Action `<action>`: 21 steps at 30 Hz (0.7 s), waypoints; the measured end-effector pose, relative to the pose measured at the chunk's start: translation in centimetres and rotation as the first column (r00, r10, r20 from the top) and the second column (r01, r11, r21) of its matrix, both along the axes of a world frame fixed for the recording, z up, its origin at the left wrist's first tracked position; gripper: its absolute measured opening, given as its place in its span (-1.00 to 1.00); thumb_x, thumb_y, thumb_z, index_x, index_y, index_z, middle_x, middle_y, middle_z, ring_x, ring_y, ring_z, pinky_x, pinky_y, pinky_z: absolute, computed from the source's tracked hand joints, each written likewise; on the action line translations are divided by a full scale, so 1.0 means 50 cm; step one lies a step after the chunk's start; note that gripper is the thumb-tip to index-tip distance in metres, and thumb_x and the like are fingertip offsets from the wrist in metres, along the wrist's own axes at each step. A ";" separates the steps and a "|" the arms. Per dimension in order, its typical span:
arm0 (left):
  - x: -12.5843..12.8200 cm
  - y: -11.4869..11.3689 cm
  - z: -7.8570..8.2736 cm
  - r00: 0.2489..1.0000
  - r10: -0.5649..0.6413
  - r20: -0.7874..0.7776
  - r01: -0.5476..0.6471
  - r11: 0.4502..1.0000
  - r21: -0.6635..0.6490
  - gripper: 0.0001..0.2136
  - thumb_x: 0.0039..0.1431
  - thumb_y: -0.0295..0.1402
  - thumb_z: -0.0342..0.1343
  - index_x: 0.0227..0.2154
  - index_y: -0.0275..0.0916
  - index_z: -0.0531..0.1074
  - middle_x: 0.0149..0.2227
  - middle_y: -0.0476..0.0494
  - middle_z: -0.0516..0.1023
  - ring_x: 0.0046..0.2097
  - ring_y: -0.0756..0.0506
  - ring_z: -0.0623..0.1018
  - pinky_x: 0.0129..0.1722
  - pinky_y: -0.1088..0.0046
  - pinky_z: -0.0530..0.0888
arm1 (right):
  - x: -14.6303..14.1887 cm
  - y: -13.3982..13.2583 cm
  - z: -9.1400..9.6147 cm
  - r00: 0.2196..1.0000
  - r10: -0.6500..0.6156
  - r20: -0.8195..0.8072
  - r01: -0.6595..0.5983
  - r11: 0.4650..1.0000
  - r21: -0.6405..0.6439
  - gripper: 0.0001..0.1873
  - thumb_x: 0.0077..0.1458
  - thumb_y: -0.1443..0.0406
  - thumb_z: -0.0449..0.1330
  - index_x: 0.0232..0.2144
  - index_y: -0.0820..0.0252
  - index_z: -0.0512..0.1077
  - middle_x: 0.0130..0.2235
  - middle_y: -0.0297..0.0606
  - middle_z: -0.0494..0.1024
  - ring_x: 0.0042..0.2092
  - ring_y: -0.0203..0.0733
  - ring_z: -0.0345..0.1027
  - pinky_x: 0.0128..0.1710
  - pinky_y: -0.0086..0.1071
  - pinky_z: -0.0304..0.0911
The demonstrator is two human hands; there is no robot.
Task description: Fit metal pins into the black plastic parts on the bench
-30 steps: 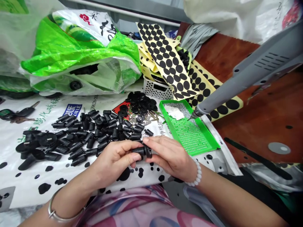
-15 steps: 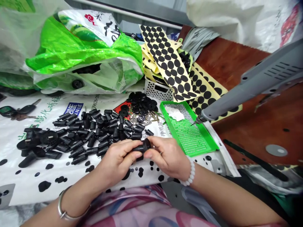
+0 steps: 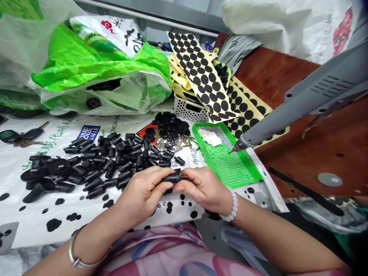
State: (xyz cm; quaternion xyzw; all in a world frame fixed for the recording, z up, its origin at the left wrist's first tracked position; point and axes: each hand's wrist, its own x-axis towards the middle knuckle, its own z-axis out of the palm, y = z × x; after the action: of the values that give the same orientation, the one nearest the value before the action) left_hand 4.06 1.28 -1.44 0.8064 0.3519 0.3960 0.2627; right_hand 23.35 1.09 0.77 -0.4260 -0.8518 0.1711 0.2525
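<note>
Between both hands is a black plastic cylindrical part with a wider rim at its right end. My left hand grips its body between thumb and fingers. At the rim end, my right hand is closed in a pinch on a small metallic piece, too small to make out fully. Just left of the hands lies a heap of similar black cylindrical parts. Behind it are a pile of black discs and scattered small metal strips.
A green tray of small screws, with a crumpled white tissue, stands right. Over it hangs a grey electric screwdriver. Behind are a white basket, sheets of black round stickers and a green bag. Keys lie left.
The black part has turned, its wide end now seen more side-on. My right fingertips have drawn slightly away from the rim, exposing the small metallic piece. The view has shifted slightly.
</note>
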 end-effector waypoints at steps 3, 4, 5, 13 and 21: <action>-0.004 -0.002 0.003 1.000 -0.008 0.025 0.010 0.997 -0.080 -0.80 0.16 -0.46 0.05 -0.17 -0.30 0.48 -0.32 -0.10 0.57 -0.33 0.02 0.54 -0.30 0.58 0.47 | 0.014 -0.002 0.007 0.999 0.036 0.008 -0.037 0.997 0.073 -0.31 0.17 -0.12 -0.12 -0.16 0.41 0.40 -0.40 -0.15 0.55 -0.50 -0.31 0.36 -0.52 -0.46 0.22; -0.005 -0.003 0.004 0.999 -0.009 0.040 0.014 0.991 -0.133 -0.80 0.16 -0.45 0.06 -0.16 -0.28 0.47 -0.31 -0.09 0.58 -0.34 0.02 0.55 -0.31 0.57 0.48 | 0.019 -0.002 0.008 0.997 0.072 0.037 -0.077 0.986 0.147 -0.29 0.17 -0.10 -0.08 -0.01 0.46 0.30 -0.24 -0.02 0.55 -0.38 -0.24 0.42 -0.43 -0.43 0.29; -0.005 -0.003 0.006 0.999 -0.018 0.052 0.027 0.982 -0.189 -0.80 0.17 -0.44 0.06 -0.16 -0.26 0.47 -0.32 -0.07 0.58 -0.36 0.02 0.55 -0.32 0.57 0.48 | 0.023 -0.003 0.008 0.991 0.105 0.077 -0.120 0.966 0.228 -0.31 0.19 -0.05 -0.05 0.07 0.48 0.21 -0.13 0.07 0.51 -0.26 -0.18 0.45 -0.34 -0.39 0.32; 0.008 -0.005 0.006 0.999 -0.006 0.048 0.013 0.988 -0.152 -0.80 0.14 -0.43 0.07 -0.19 -0.28 0.50 -0.33 -0.10 0.59 -0.34 0.00 0.55 -0.30 0.53 0.48 | 0.019 -0.003 0.003 0.991 0.039 0.130 -0.051 0.994 0.095 -0.29 0.25 -0.07 -0.31 -0.41 0.31 0.42 -0.56 -0.25 0.47 -0.57 -0.32 0.30 -0.59 -0.45 0.14; 0.007 -0.008 0.012 0.993 -0.084 0.089 0.112 0.917 -0.382 -0.80 0.19 -0.43 0.01 -0.18 -0.23 0.49 -0.35 -0.06 0.58 -0.37 -0.01 0.53 -0.34 0.49 0.48 | 0.017 -0.012 -0.014 0.986 0.128 0.110 -0.157 0.933 0.325 -0.55 0.24 0.09 -0.03 -0.10 0.41 0.34 -0.33 -0.04 0.56 -0.35 -0.13 0.46 -0.43 -0.35 0.33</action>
State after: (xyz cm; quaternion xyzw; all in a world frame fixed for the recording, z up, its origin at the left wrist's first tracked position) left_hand 4.41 0.86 -0.85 0.7409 0.3728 0.3337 0.4480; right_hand 24.18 0.52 0.06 -0.3214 -0.9072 0.0241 0.2702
